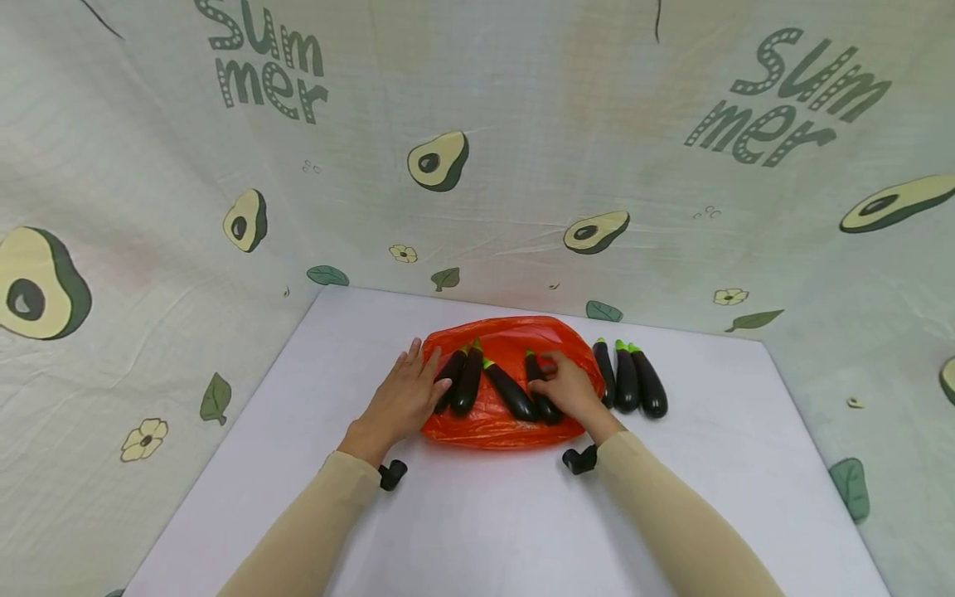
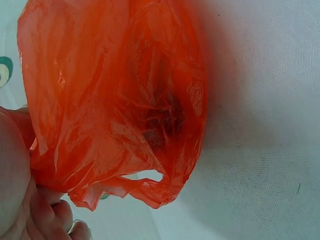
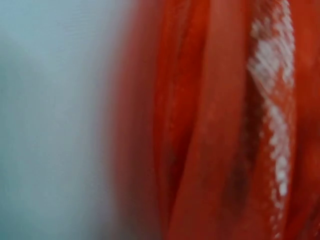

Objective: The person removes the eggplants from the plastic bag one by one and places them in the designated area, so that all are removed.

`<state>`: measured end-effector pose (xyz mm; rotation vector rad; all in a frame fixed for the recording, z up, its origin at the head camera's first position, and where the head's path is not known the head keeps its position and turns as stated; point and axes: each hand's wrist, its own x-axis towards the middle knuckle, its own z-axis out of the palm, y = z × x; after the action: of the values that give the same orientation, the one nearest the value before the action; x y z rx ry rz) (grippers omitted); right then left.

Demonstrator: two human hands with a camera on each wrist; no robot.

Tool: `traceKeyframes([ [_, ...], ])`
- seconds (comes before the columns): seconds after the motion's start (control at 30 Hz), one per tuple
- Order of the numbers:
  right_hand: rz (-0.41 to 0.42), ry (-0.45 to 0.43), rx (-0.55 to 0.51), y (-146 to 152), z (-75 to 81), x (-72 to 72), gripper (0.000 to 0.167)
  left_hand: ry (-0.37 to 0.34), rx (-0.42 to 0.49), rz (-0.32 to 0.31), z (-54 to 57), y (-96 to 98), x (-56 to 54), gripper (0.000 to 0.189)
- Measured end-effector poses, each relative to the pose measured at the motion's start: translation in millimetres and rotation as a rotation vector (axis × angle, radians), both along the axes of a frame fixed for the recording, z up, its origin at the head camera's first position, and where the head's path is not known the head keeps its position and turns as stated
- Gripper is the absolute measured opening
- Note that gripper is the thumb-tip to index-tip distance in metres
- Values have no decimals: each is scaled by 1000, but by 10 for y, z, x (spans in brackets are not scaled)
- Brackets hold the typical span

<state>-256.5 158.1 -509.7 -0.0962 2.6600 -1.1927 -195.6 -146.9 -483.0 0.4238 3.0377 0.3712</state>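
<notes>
In the head view a red plastic bag [image 1: 477, 435] lies spread on the white table with its mouth facing up. Several dark eggplants with green stems lie inside it, one of them a slanted eggplant [image 1: 511, 390] near the middle. My left hand [image 1: 403, 396] holds the bag's left rim, thumb over the edge; the left wrist view shows its curled fingers [image 2: 47, 215] beside the bag. At the bag's right side my right hand [image 1: 570, 388] grips an eggplant [image 1: 550, 410] between thumb and fingers. The right wrist view shows only blurred red plastic [image 3: 225, 120].
Right of the bag, 3 more eggplants [image 1: 628, 381] lie side by side on the table [image 1: 477, 514]. Behind the table hangs a pale cloth [image 1: 507, 207] printed with avocados and lettering. Black wrist devices [image 1: 579, 459] sit under both wrists.
</notes>
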Motion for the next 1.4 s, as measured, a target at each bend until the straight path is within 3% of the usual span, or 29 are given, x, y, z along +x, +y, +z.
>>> traceKeyframes([
  [0.37, 52, -59, 140, -2, 27, -11, 73, 4, 14, -1, -9, 4, -2, 72],
  [0.63, 79, -7, 37, 8, 68, 22, 72, 10, 16, -4, -10, 16, 7, 73],
  [0.93, 10, 64, -86, 67, 119, 111, 73, -3, 9, -3, 14, 26, 17, 73],
  [1.4, -3, 211, -141, 190, 241, 290, 79, 9, 31, -19, 50, 14, 39, 72],
])
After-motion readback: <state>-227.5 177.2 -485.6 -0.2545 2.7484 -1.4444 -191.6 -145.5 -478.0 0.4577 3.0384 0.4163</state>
